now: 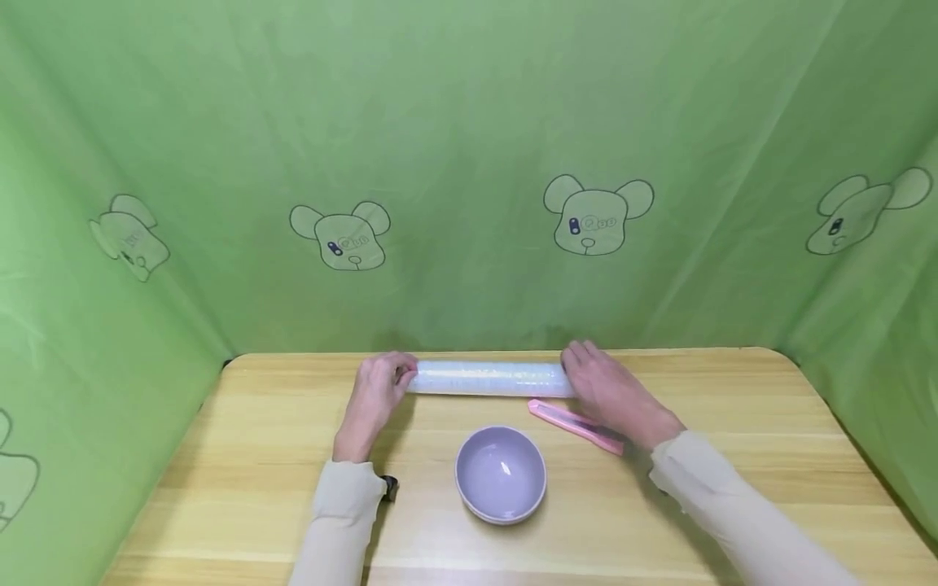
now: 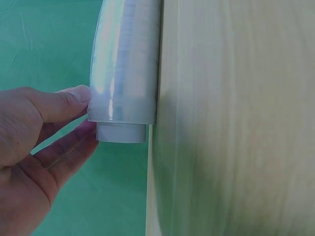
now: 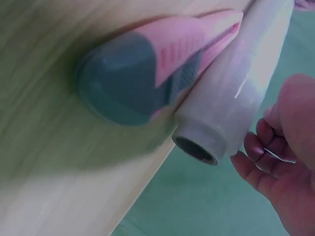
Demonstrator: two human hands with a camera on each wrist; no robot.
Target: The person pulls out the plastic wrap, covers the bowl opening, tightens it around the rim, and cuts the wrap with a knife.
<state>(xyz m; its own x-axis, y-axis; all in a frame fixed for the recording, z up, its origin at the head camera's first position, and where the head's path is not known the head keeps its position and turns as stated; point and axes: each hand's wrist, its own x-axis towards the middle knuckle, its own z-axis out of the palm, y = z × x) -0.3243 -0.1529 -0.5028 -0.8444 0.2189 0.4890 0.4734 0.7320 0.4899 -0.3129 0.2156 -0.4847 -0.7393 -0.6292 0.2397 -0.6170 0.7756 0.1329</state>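
A roll of cling film lies crosswise at the table's far edge, its film clear and shiny. At its left end my left hand pinches with thumb and fingertips on the far side. The left wrist view shows the thumb against the film near the protruding white core. My right hand holds the right end, its curled fingers on the far side by the hollow core. Just in front of the roll, partly under my right wrist, lies a pink and grey utility knife.
A lilac bowl stands upright on the wooden table, nearer to me than the roll. Green fabric printed with bear heads rises behind the far edge and at both sides. A dark band sits at my left sleeve.
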